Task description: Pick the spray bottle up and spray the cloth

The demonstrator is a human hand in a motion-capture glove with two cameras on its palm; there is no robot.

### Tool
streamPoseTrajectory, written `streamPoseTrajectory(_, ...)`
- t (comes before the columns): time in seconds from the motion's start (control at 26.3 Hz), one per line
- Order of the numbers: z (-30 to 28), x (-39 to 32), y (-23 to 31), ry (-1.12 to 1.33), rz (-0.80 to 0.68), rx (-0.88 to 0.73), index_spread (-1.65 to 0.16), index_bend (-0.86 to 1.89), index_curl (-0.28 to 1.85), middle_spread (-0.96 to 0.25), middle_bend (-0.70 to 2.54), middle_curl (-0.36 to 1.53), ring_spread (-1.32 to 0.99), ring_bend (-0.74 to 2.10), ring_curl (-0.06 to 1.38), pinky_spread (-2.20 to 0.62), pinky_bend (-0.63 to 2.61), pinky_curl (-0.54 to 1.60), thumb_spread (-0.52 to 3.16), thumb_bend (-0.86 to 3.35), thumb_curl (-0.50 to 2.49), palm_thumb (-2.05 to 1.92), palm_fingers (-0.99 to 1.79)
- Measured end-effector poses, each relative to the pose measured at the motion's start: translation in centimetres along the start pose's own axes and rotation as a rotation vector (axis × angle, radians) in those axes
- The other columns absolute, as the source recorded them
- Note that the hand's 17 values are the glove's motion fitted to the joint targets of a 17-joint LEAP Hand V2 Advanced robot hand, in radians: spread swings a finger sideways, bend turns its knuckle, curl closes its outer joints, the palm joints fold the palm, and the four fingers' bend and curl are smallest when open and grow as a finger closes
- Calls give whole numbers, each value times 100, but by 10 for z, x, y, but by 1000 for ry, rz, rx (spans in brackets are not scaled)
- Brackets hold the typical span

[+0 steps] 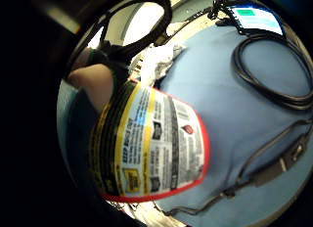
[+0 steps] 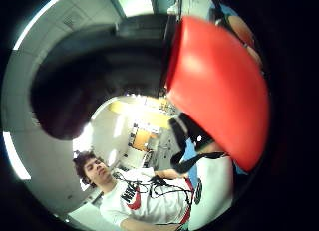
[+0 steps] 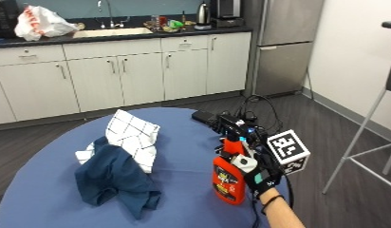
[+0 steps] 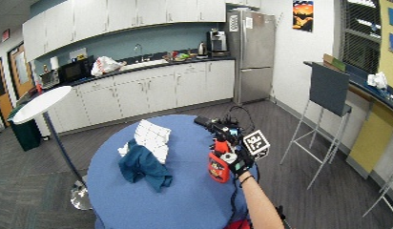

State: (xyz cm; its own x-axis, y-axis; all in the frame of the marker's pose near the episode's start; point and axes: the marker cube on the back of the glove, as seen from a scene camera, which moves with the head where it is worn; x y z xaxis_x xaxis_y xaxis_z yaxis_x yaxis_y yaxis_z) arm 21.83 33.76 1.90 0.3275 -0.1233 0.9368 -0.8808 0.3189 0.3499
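R hand (image 3: pixel 258 176) up over the surface (image 3: pixel 50 190) near its right edge, gloved, fingers curled round the neck of the spray bottle (image 3: pixel 229 176), bottle upright. Forearm bare, rising from the near edge, wrist roughly straight. Black band at the wrist. L hand not in shot.

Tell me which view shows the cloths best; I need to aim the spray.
The outside view: the dark blue cloth and white checked cloth lie piled together on the table. The wide outside view shows them smaller; the little-finger palm view shows only a white scrap behind the spray bottle.
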Motion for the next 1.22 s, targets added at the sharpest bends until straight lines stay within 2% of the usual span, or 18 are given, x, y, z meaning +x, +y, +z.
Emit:
streamPoseTrajectory(0.3, -55, 25, 50, -40, 15, 242, -28, 18, 28, -12, 37, 40, -10, 35, 34, 13, 34, 27, 87, 12, 42, 97, 103)
streamPoseTrajectory(0.46, -78, 24, 66, 24, 37, 263, -27, 17, 30, -13, 38, 41, -11, 35, 35, 11, 32, 27, 78, 9, 45, 99, 111)
streamPoseTrajectory(0.61, -91, -3, 54, 104, 65, 216, -26, 15, 32, -14, 39, 43, -11, 38, 37, 9, 33, 28, 73, 5, 48, 98, 116)
streamPoseTrajectory(0.8, -109, -74, 12, 229, 102, 117, -24, 12, 32, -14, 40, 44, -11, 41, 38, 6, 36, 30, 70, 2, 51, 100, 117)
streamPoseTrajectory(0.95, -82, -121, -27, 363, 142, -11, -23, 11, 32, -13, 42, 45, -11, 43, 39, 4, 38, 31, 69, 0, 53, 101, 117)
streamPoseTrajectory(1.06, -48, -114, -44, 478, 207, -137, -23, 11, 31, -13, 43, 46, -11, 44, 40, 3, 39, 32, 70, -1, 55, 102, 117)
streamPoseTrajectory(1.22, -20, -68, -33, 544, 312, -268, -21, 11, 31, -13, 43, 46, -11, 46, 40, 2, 42, 33, 69, -2, 56, 102, 117)
